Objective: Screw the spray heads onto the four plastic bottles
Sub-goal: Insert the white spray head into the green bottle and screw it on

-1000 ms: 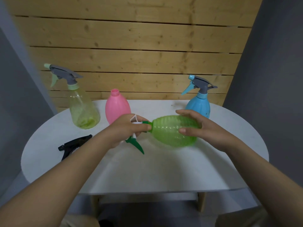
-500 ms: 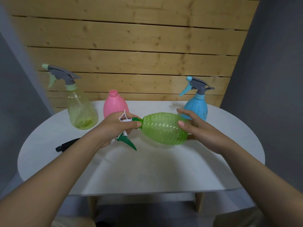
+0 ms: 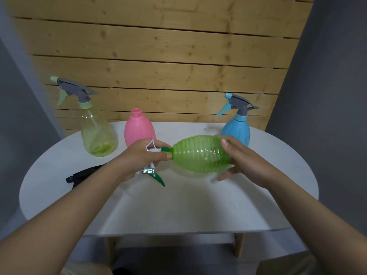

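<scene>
I hold a ribbed green bottle (image 3: pixel 198 155) sideways above the white table (image 3: pixel 178 205), its neck pointing left. My right hand (image 3: pixel 240 157) grips its base end. My left hand (image 3: pixel 143 157) is closed around a white and green spray head (image 3: pixel 154 171) sitting at the bottle's neck, its green trigger pointing down. A pink bottle (image 3: pixel 139 130) stands behind my left hand with an open neck and no head. A black spray head (image 3: pixel 83 174) lies on the table at the left. The yellow-green bottle (image 3: pixel 97 133) and the blue bottle (image 3: pixel 236 130) each carry a grey spray head.
A wooden slat wall (image 3: pixel 158 66) rises right behind the table. Grey walls close in on both sides. The table's front edge (image 3: pixel 178 233) lies between my forearms.
The green bottle and both hands have shifted slightly left and up in view. My right hand has re-gripped around the bottle's base. The other bottles have not moved.
</scene>
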Action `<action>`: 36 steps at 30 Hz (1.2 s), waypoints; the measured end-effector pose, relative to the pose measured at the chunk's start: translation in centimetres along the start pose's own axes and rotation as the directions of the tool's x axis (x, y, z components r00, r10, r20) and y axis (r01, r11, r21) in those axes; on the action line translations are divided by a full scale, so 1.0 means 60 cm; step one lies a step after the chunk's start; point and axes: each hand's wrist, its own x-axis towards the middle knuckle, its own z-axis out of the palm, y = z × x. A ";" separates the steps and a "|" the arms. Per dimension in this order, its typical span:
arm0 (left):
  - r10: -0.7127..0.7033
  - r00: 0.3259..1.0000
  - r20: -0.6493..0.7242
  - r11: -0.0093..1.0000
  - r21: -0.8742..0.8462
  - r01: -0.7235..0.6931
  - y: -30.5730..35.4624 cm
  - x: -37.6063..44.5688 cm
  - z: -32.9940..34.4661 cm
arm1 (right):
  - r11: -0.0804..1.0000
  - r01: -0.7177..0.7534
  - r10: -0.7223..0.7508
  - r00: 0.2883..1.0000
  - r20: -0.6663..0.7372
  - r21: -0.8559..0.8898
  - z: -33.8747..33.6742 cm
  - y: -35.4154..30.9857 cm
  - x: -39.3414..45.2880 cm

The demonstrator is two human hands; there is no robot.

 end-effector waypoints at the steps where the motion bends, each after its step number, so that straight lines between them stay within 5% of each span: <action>1: -0.018 1.000 -0.009 0.999 -0.030 0.018 0.000 0.002 -0.003 | 0.999 0.034 -0.034 0.999 0.003 0.020 0.000 -0.001 -0.001; 4: -0.018 1.000 0.002 1.000 -0.020 0.018 -0.001 0.003 -0.008 | 0.995 0.096 -0.096 0.995 -0.003 -0.002 -0.001 0.001 0.000; 9: 0.038 0.999 0.016 0.991 0.130 -0.040 -0.008 -0.002 -0.001 | 0.993 -0.019 0.011 0.998 -0.066 -0.120 -0.003 -0.003 0.003; 19: 0.095 0.995 0.030 0.995 -0.006 -0.095 0.001 -0.008 -0.001 | 0.984 -0.120 0.117 0.993 -0.030 -0.129 0.004 0.001 0.002; 23: 0.098 0.995 0.014 0.992 0.073 -0.099 -0.008 -0.006 0.006 | 0.961 -0.199 0.205 0.979 0.016 -0.190 -0.004 0.009 0.007; 32: 0.062 0.997 -0.035 0.998 0.007 -0.062 -0.008 -0.002 -0.005 | 0.998 0.063 -0.063 0.998 0.000 0.002 -0.009 0.004 0.005; 36: 0.104 0.995 -0.005 0.994 0.020 -0.104 -0.004 -0.007 -0.007 | 0.998 0.025 -0.026 0.999 -0.025 -0.050 -0.010 -0.002 0.004</action>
